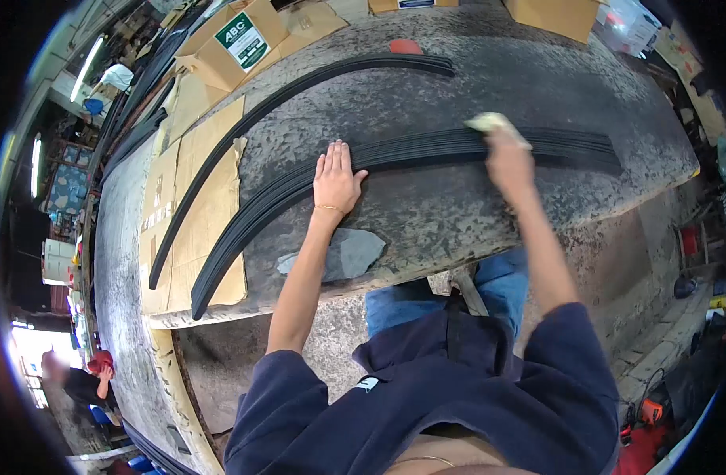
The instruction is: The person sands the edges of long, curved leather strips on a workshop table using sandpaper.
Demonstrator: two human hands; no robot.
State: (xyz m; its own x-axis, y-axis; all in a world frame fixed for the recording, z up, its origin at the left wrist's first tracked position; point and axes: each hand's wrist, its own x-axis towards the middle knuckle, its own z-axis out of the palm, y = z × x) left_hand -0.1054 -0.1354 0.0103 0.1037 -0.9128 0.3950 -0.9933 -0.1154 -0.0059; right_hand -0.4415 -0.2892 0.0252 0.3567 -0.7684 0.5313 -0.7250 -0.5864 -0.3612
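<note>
A wide bundle of long black strips (410,152), probably rubber or plastic, lies in a curve across the worktable (426,207). My left hand (337,184) presses flat on the bundle left of its middle, fingers stretched out. On the right part of the strips, my right hand (510,162) is closed on a pale yellowish cloth (493,122), smeared by motion. Farther back lies a second, narrower bundle of black strips (287,93), touched by neither hand. Near the table's front edge, a flat grey scrap (356,252) sits beside my left forearm.
Flattened cardboard (184,218) lies under the left ends of both bundles. An open carton (228,47) with a green label stands at the back left, another box (553,20) at the back right. A red object (405,47) sits behind the narrow bundle. Another person (85,384) is at far left.
</note>
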